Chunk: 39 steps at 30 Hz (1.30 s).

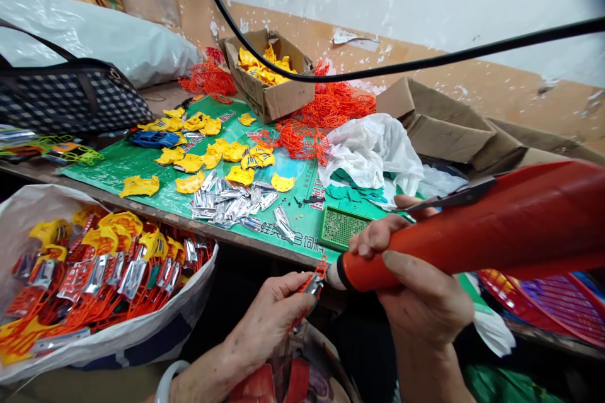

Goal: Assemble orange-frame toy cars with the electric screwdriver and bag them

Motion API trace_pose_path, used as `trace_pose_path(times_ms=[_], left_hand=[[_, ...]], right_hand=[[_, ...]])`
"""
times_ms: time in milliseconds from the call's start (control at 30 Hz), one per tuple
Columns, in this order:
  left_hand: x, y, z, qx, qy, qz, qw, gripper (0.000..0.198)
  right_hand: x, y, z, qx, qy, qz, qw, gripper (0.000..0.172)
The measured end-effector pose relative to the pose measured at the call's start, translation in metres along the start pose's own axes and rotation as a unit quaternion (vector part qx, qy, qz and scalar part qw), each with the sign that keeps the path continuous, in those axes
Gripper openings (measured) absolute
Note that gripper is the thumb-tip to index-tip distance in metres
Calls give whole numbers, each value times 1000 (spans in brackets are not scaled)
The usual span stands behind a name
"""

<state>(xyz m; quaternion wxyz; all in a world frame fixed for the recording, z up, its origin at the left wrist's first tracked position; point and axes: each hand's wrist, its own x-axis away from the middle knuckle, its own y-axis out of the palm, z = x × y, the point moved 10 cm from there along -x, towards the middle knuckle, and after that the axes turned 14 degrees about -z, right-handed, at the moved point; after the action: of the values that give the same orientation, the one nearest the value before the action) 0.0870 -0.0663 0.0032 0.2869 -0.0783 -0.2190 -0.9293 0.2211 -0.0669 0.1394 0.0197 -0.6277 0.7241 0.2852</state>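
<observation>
My right hand (416, 277) is wrapped around a large red powered screwdriver (477, 233), whose tip meets a small orange and silver toy part (314, 282). That part is pinched in the closed fingers of my left hand (271, 318), below the table's front edge. A black cable (331, 77) arcs overhead from the tool. On the green mat (142, 167) lie yellow plastic pieces (189, 164) and a heap of silver pieces (231, 204).
A white bag (118, 340) of assembled orange, yellow and silver parts sits at lower left. A cardboard box (269, 75) of yellow pieces, orange frames (326, 113), a small green tray (341, 227), crumpled white plastic (373, 145) and flattened cardboard (454, 126) crowd the table.
</observation>
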Motion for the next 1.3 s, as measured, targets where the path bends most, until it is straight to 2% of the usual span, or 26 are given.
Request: trace_pose_path(times_ms=[167, 400, 733, 867, 967, 1100, 1167, 1300], left_hand=[[-2, 1, -15, 107, -23, 14, 994, 30], [-4, 1, -24, 167, -26, 21, 985, 31], [-1, 4, -21, 188, -27, 35, 981, 26], [-2, 7, -14, 177, -30, 18, 984, 25], [-4, -1, -6, 145, -15, 28, 989, 25], [-11, -19, -1, 103, 8, 58, 993, 32], [-16, -25, 1, 82, 18, 61, 995, 33], [-27, -25, 10, 24, 25, 45, 998, 25]], right_hand=[[4, -1, 7, 17, -3, 1, 1000, 43], [9, 0, 11, 48, -3, -26, 999, 45], [15, 7, 12, 40, -4, -36, 999, 39], [7, 4, 0, 25, -27, -32, 999, 43], [-7, -18, -20, 39, -71, 22, 996, 42], [-33, -65, -37, 115, -135, 133, 975, 39], [-46, -85, -30, 141, -140, 162, 967, 31], [-65, -111, 1, 183, -111, 175, 961, 16]])
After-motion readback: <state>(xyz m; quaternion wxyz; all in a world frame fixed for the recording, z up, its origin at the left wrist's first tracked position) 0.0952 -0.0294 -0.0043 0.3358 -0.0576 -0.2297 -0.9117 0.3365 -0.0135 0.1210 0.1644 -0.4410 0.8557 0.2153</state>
